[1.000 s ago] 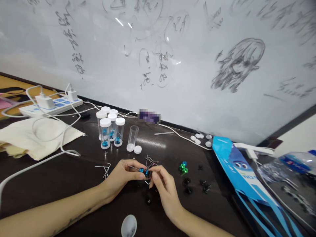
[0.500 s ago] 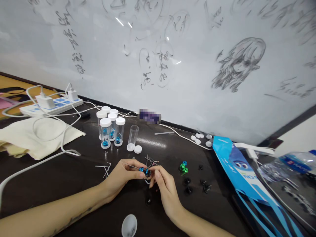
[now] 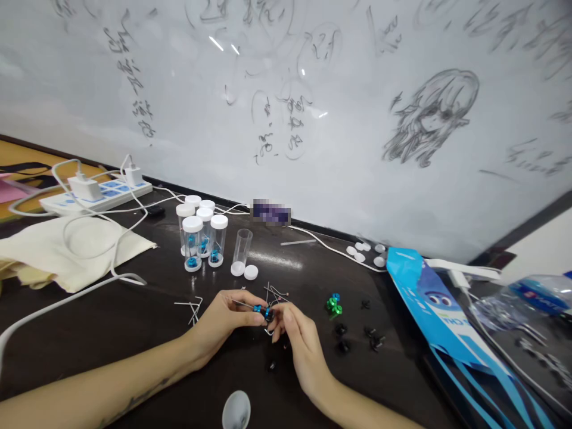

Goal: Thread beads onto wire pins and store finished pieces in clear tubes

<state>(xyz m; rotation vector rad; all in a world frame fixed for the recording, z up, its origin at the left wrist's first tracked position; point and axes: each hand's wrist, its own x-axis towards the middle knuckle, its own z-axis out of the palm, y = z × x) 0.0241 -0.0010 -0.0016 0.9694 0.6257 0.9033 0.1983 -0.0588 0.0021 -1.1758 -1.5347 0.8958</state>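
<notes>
My left hand (image 3: 226, 319) is closed, with thumb and fingers pinching a small blue-and-black metal part (image 3: 258, 309) that has a thin rod sticking out toward the left. Against the part's black end on the right, the fingertips of my right hand (image 3: 302, 342) are pressed together. Exactly what they grip there is partly hidden. Just behind my hands lie thin bent metal pins (image 3: 277, 293). Left of my left wrist are several L-shaped hex keys (image 3: 195, 307). A small black piece (image 3: 271, 366) lies in front, near a white cup-like cap (image 3: 236, 410).
Capped clear tubes (image 3: 192, 244) holding blue parts stand at back left, beside an open tube (image 3: 242, 253) and its cap (image 3: 251, 272). Green and blue pieces (image 3: 333, 305) and black pieces (image 3: 343, 345) lie right. A blue bag (image 3: 417, 286), cloth (image 3: 75, 250) and power strip (image 3: 107, 193) flank them.
Both hands stay around the blue-and-black part with barely any movement. The fingers of my right hand have shifted slightly at its black end. The whole view has moved a little.
</notes>
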